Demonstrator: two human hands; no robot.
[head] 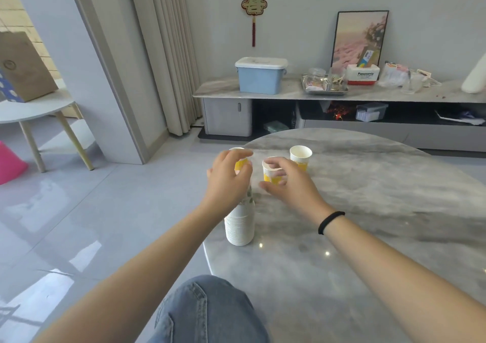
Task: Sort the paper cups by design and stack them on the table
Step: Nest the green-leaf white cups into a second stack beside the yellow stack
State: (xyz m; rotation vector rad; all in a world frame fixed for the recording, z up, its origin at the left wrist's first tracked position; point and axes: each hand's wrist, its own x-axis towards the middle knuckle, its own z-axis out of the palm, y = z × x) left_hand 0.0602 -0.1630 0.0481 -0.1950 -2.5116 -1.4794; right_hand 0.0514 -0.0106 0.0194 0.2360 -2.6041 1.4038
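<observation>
A tall stack of white paper cups (240, 227) stands near the left edge of the grey marble table (368, 211). My left hand (228, 177) grips the top of that stack, where a cup with a yellow print shows between the fingers. My right hand (285, 182) is closed around a single yellow-print cup (271, 175) standing just right of the stack. Another yellow-print cup (300, 156) stands upright and free behind it, farther from me.
My knee in blue jeans (207, 313) is below the table's near edge. A low cabinet (342, 92) with a blue box, tray and clutter runs along the far wall. A small round side table (34, 108) stands at the left.
</observation>
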